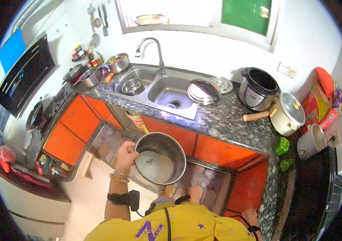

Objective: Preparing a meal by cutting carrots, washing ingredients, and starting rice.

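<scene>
My left hand (pixel 126 157) grips the rim of a round, dark-walled metal pot (pixel 160 159), thumb over the edge. The pot hangs in front of my body above the floor mat, its mouth tipped towards me. Its bottom looks pale, and whether liquid covers it I cannot tell. Low at the right, my right hand (pixel 250 214) is blurred beside the orange cabinet, close to the granite counter edge. Its fingers are not clear. An electric pressure cooker (pixel 258 89) stands lidless on the counter, its inside dark.
Ahead is a double sink (pixel 171 90) holding a metal bowl (pixel 132 86); a cooker lid (pixel 202 92) leans at its right edge. A cream rice cooker (pixel 287 114), a brown root (pixel 256 116) and green peppers (pixel 281 146) sit on the right. Saucepans (pixel 90 77) stand at the left.
</scene>
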The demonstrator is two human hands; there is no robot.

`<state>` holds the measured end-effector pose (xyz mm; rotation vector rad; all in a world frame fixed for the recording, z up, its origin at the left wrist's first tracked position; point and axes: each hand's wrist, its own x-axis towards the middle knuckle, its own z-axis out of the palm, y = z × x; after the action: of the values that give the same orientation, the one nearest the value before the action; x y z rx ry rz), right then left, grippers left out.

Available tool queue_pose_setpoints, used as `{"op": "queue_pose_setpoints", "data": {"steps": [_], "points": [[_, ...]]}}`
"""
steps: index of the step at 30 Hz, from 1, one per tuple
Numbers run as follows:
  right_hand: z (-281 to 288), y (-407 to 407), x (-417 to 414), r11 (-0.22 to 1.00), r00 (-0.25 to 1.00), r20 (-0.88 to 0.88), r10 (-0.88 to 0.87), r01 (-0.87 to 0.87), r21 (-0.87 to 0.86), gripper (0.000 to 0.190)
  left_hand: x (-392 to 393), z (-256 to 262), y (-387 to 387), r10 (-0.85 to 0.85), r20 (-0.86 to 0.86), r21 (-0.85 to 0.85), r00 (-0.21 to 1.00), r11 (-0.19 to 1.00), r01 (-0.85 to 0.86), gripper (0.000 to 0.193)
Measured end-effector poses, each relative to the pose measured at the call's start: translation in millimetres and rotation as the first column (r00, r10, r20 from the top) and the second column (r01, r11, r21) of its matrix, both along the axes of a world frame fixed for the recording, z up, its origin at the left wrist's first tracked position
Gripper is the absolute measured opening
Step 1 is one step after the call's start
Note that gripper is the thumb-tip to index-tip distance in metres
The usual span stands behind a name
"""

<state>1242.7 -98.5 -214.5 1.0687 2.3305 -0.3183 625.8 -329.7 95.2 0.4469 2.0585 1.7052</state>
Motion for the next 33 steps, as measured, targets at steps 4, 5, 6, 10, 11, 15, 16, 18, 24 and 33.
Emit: {"op": "queue_pose_setpoints", "data": {"steps": [4,5,6,10,11,15,16,18,24,33], "points": [[14,3,-28,1.0,0.995,0.098,0.003,-0.004,0.008,0.04,-55,-11,-36,0.057,0.015,0.046,0.998,0.997,-0.058,0.029],[20,12,-52,0.913,0.862,0.38,-0.336,0.397,-0.096,0.037,-75,-15,-46,0.063,0.013,0.049,0.998,0.997,-0.064,0.029],[23,14,-76,0.667,0.544,0.644,-0.538,0.742,-0.07,0.034,-95,-19,-56,0.077,0.024,0.043,0.997,0.996,-0.078,0.029],[29,-12,-150,0.909,0.91,0.059,-0.411,0.414,-0.044,0.029,-171,-26,-102,0.133,-0.024,0.033,0.991,0.991,-0.133,0.031],[28,-20,-166,0.667,0.667,-0.255,-0.701,0.484,-0.567,0.032,-184,-17,-108,0.154,0.004,0.052,0.988,0.987,-0.154,0.03],[42,5,-328,0.428,0.617,-0.032,-0.786,0.507,-0.748,0.033,-251,-7,-125,0.207,-0.012,0.06,0.978,0.977,-0.206,0.029],[31,17,-369,0.777,0.87,-0.195,-0.452,0.277,-0.566,0.041,-266,-6,-127,0.206,-0.011,0.051,0.978,0.977,-0.205,0.029],[51,35,-456,0.933,0.96,-0.279,-0.036,-0.068,-0.354,0.048,-294,-8,-130,0.247,-0.032,0.103,0.968,0.965,-0.243,0.029],[174,66,-652,0.946,0.927,-0.365,0.09,-0.194,-0.26,0.042,-367,-2,-102,0.307,0.056,0.193,0.95,0.93,-0.312,0.029],[228,150,-851,0.873,0.693,-0.712,0.11,-0.41,-0.264,0.046,-460,19,-10,0.261,0.053,0.239,0.964,0.934,-0.266,0.031]]}}
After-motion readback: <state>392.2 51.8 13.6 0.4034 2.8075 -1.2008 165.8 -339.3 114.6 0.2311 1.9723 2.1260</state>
